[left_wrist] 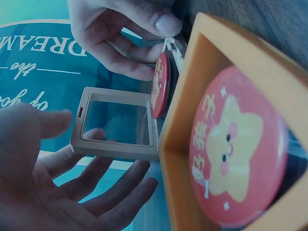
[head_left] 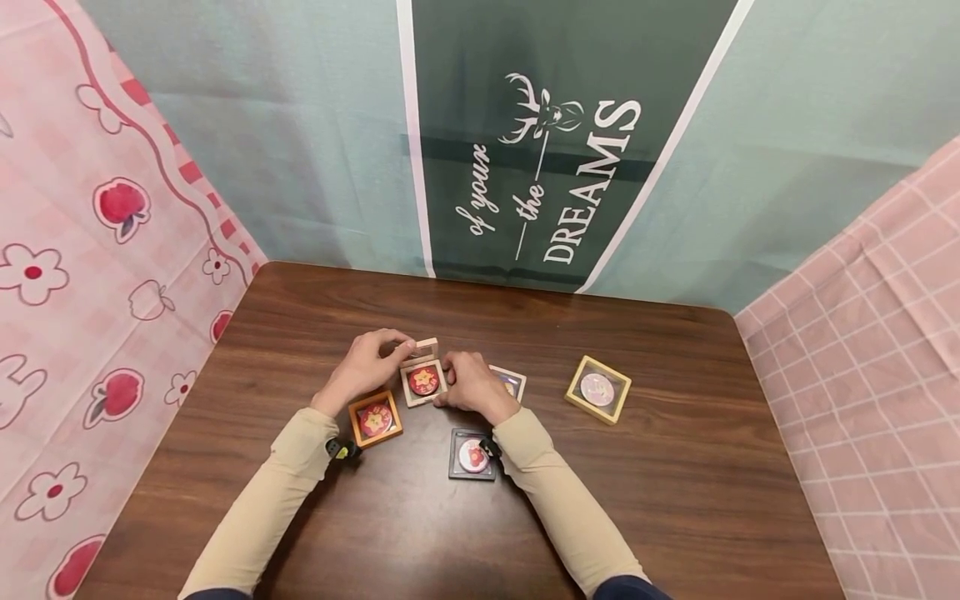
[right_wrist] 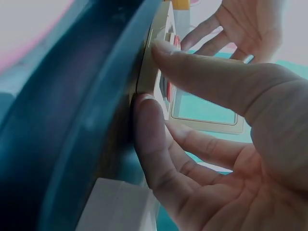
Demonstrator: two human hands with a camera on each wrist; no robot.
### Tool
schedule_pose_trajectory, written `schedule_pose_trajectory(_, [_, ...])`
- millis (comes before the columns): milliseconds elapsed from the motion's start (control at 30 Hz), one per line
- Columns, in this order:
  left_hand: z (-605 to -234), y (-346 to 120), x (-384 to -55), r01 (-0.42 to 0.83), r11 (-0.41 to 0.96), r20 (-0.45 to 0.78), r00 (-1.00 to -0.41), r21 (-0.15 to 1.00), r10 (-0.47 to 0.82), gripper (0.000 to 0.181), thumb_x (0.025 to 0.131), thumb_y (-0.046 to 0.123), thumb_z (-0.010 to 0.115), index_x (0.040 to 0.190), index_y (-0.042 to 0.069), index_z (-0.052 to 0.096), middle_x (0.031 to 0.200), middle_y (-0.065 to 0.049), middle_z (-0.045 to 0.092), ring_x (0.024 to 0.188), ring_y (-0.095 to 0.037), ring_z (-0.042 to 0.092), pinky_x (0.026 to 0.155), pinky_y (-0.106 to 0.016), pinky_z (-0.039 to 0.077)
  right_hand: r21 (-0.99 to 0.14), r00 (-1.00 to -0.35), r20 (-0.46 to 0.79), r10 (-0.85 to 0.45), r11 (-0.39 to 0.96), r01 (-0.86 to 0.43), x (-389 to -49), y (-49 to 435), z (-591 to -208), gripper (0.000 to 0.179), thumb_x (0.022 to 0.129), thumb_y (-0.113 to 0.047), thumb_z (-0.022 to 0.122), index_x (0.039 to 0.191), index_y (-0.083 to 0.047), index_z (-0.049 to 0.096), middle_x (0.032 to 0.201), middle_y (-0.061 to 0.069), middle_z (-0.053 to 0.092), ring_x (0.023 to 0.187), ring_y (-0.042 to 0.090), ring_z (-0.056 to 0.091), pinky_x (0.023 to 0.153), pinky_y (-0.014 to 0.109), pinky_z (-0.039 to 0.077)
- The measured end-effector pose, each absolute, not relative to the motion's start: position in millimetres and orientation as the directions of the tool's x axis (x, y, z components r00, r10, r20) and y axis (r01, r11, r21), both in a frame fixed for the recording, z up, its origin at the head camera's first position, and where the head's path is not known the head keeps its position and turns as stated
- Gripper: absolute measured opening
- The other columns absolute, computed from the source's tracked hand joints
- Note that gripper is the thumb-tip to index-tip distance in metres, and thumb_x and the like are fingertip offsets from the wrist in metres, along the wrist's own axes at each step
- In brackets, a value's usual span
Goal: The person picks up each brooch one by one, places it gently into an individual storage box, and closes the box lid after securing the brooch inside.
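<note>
A small cream display case (head_left: 410, 398) stands with its hinged, clear-windowed lid (left_wrist: 79, 130) raised. Inside lies a round red badge (head_left: 423, 381) with a yellow star. My left hand (head_left: 366, 364) is at the raised lid, its thumb by the lid's outer edge and its spread fingers reaching behind it. On the other side, my right hand (head_left: 472, 385) grips the base of the case between thumb and fingers, as the right wrist view shows. Just left of the case is an orange case (head_left: 355, 427) with a similar star badge, close below my left hand.
A black case (head_left: 454, 473) with a white and red badge lies by my right wrist. Partly behind my right hand is a white-framed case (head_left: 517, 385). Farther right sits a yellow case (head_left: 618, 402) with a pale pink badge. Cloth hangings (head_left: 315, 150) border the wooden table (head_left: 675, 500).
</note>
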State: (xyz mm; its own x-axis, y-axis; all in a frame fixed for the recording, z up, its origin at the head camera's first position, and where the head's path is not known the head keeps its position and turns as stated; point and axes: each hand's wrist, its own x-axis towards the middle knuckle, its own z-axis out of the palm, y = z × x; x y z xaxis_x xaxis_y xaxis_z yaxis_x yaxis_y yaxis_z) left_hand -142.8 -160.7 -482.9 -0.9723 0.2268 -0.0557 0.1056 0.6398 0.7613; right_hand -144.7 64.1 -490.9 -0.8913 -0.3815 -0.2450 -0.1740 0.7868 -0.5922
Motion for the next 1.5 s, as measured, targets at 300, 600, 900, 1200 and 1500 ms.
schedule_pose_trajectory(300, [-481, -162, -142, 0.114, 0.641, -0.081, -0.960, 0.759, 0.266, 0.026, 0.109, 0.033, 0.062, 0.118, 0.014, 0.078, 0.119, -0.008, 0.076, 0.102, -0.024, 0.065, 0.090, -0.044, 0.051, -0.599, -0.882, -0.248, -0.401, 0.779, -0.186, -146, 62, -490, 0.042, 0.074, -0.019, 0.099, 0.096, -0.007, 0.066, 0.079, -0.001, 0.061, 0.068, 0.012, 0.056, 0.059, 0.026, 0.043])
schedule_pose_trajectory(600, [-484, -162, -139, 0.259, 0.567, -0.036, -0.889, 0.782, 0.456, 0.009, 0.104, 0.021, 0.072, 0.100, 0.016, 0.076, 0.121, -0.005, 0.075, 0.114, -0.023, 0.068, 0.100, -0.048, 0.054, -0.569, -0.883, -0.261, -0.389, 0.801, -0.185, -147, 60, -491, 0.040, 0.074, -0.016, 0.098, 0.093, -0.009, 0.064, 0.080, -0.002, 0.061, 0.069, 0.013, 0.055, 0.058, 0.025, 0.042])
schedule_pose_trajectory(900, [-491, -160, -136, 0.359, 0.569, -0.007, -0.841, 0.740, 0.540, 0.010, 0.096, 0.029, 0.082, 0.094, 0.019, 0.082, 0.111, 0.002, 0.076, 0.107, -0.017, 0.070, 0.095, -0.044, 0.057, -0.574, -0.878, -0.283, -0.385, 0.802, -0.167, -144, 60, -493, 0.037, 0.076, -0.013, 0.096, 0.091, -0.011, 0.062, 0.078, -0.003, 0.061, 0.068, 0.013, 0.055, 0.058, 0.026, 0.042])
schedule_pose_trajectory(1200, [-494, -157, -131, 0.411, 0.564, 0.036, -0.829, 0.716, 0.558, 0.008, 0.092, 0.021, 0.087, 0.086, 0.020, 0.082, 0.105, 0.001, 0.077, 0.102, -0.017, 0.070, 0.092, -0.043, 0.058, -0.635, -0.858, -0.317, -0.404, 0.763, -0.125, -143, 65, -492, 0.041, 0.085, -0.036, 0.092, 0.109, -0.012, 0.069, 0.078, -0.004, 0.066, 0.066, 0.010, 0.059, 0.060, 0.026, 0.046])
schedule_pose_trajectory(1500, [-492, -153, -129, 0.398, 0.631, 0.004, -0.848, 0.665, 0.531, 0.010, 0.088, 0.023, 0.090, 0.082, 0.026, 0.083, 0.101, 0.010, 0.072, 0.098, -0.012, 0.067, 0.090, -0.039, 0.056, -0.665, -0.836, -0.320, -0.446, 0.734, -0.137, -146, 70, -487, 0.033, 0.097, -0.027, 0.079, 0.121, -0.006, 0.070, 0.088, -0.002, 0.068, 0.075, 0.009, 0.059, 0.069, 0.023, 0.046])
